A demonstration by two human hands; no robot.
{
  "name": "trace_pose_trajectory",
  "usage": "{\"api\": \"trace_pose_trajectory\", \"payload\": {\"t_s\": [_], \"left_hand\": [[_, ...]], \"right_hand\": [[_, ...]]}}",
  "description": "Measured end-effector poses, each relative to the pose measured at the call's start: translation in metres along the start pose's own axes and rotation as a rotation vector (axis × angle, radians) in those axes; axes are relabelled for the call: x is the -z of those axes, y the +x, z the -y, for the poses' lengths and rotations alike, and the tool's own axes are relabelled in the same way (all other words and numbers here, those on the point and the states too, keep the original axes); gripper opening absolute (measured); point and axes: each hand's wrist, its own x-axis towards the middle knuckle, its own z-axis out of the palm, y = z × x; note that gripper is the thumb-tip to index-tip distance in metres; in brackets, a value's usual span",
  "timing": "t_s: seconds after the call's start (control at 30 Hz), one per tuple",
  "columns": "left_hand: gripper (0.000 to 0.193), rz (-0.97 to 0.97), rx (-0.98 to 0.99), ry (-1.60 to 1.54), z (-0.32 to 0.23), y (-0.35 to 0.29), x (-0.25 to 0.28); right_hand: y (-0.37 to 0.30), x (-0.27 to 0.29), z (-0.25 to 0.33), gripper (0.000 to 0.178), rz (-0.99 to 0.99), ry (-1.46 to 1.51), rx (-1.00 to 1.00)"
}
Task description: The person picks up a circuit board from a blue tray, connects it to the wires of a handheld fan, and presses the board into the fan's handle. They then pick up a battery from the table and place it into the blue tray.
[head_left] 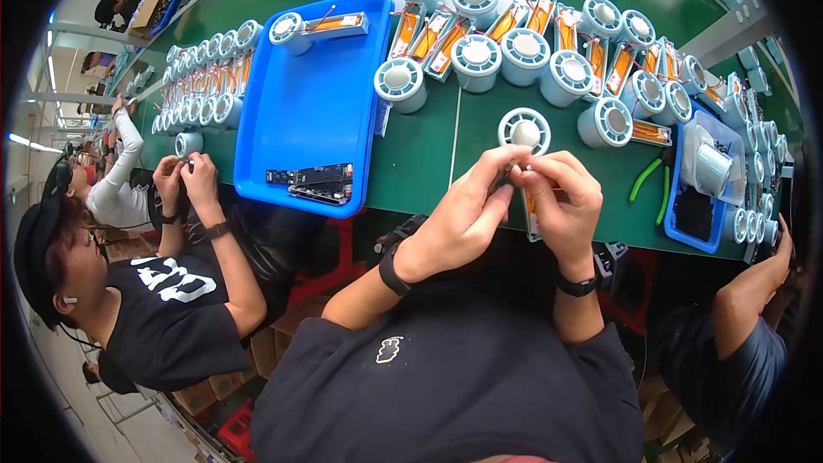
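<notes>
My left hand and my right hand meet over the near edge of the green table, fingertips pinched together. A tiny whitish piece shows between them, too small to name. Just beyond my fingers stands a light-blue round housing with a slotted rim and white dome. Its narrow body, with a bit of orange showing, extends under my hands and is mostly hidden by them. Both hands are closed, and each wrist has a dark band.
A blue tray at left holds one housing and black circuit boards. Several similar housings with orange-wrapped parts line the far side. Green-handled pliers lie beside a blue bin at right. Co-workers sit on both sides.
</notes>
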Motion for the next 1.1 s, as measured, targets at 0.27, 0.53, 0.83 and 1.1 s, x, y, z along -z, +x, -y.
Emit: {"api": "trace_pose_trajectory", "payload": {"t_s": [0.27,0.53,0.83,1.1], "left_hand": [[0.039,0.027,-0.087,-0.034,0.009,0.001,0.012],[0.036,-0.047,0.034,0.000,-0.005,-0.002,0.013],[0.031,0.126,0.167,0.025,-0.011,0.006,0.024],[0.029,0.158,-0.018,0.144,-0.001,0.006,0.022]], "right_hand": [[-0.002,-0.003,-0.001,0.016,-0.048,-0.449,0.306],[0.005,0.001,0.013,0.020,0.070,-0.654,0.415],[0.018,0.015,0.010,0.017,0.235,-0.517,0.272],[0.016,0.016,-0.005,0.023,0.179,-0.390,0.211]]}}
